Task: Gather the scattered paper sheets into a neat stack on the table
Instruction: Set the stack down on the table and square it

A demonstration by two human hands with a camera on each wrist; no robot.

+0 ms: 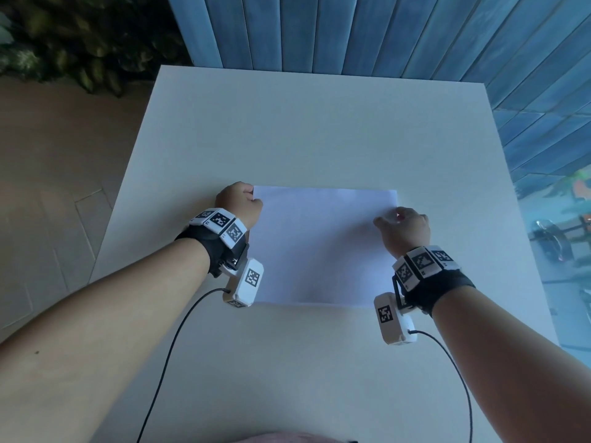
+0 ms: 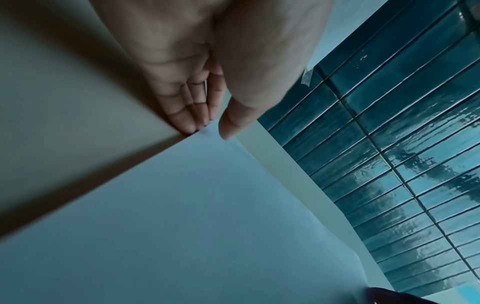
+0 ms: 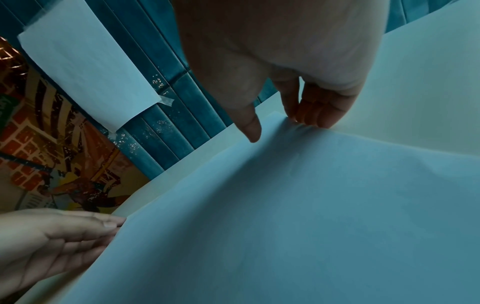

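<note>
Nearest the person, two bare forearms reach out over the table (image 1: 319, 129), each with a black wrist strap carrying white marker blocks and a cable trailing back toward the near edge.

Between the hands lies the paper (image 1: 323, 247) — a white stack, flat on the table, squared with the table's edges and nearer its near edge than its far one. How many sheets it holds cannot be told; the right wrist view shows its top sheet (image 3: 311, 216) slightly rippled near the fingers.

The left hand (image 1: 240, 203) sits at the stack's far left corner. In the left wrist view its fingers (image 2: 189, 107) are straight and held together, tips against the paper's left edge at the corner, with the thumb (image 2: 233, 121) lying over the top sheet — a relaxed hand pressing, not gripping.

The right hand (image 1: 404, 230) is at the far right corner. Its fingertips (image 3: 317, 115) touch the paper's edge there and the thumb (image 3: 250, 125) points down onto the top sheet; the fingers are loosely extended, closed round nothing.

Beyond the far edge stands a wall (image 1: 351, 30) of blue vertical tiles. A plant (image 1: 80, 43) stands past the table's far left corner, and a sheet (image 3: 85, 65) is taped to the tiles on the right.
</note>
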